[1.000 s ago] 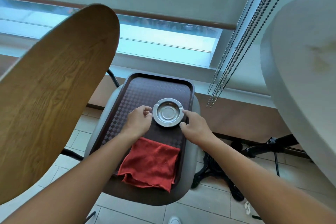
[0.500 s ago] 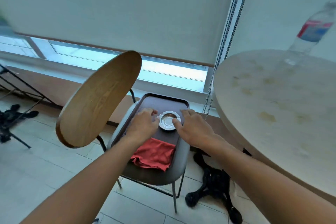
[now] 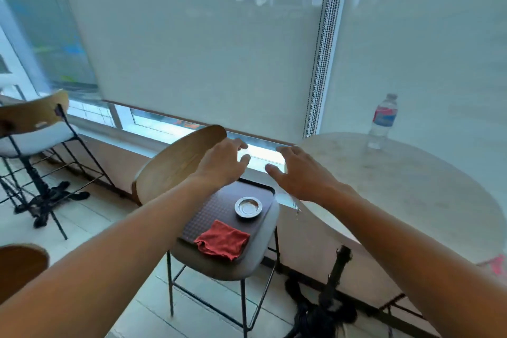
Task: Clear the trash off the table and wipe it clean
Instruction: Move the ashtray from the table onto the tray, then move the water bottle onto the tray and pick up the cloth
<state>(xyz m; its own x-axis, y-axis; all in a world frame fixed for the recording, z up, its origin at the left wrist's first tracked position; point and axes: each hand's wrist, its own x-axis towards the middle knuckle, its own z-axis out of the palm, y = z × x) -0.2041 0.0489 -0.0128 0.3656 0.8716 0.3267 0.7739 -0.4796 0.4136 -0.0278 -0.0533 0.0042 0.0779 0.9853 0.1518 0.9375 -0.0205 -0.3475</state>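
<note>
— Fingers (image 3: 241, 145) on the left hand (image 3: 223, 164)?
— Spread and relaxed, grasping nothing; the right hand (image 3: 300, 173) is the same, both raised in the air above the chair (image 3: 219, 269).
— Biggest things first, then.
— Round worktop (image 3: 397, 186) at the right, blotched with stains, a bottle (image 3: 382, 121) upright near its far edge. The chair stands just left of it, carrying a dark tray (image 3: 216, 208) on its seat.
— And on the tray?
— A red cloth (image 3: 223, 240) crumpled at the near end, a small metal dish (image 3: 248, 206) beyond it, apart from the cloth. Neither hand touches them.
</note>
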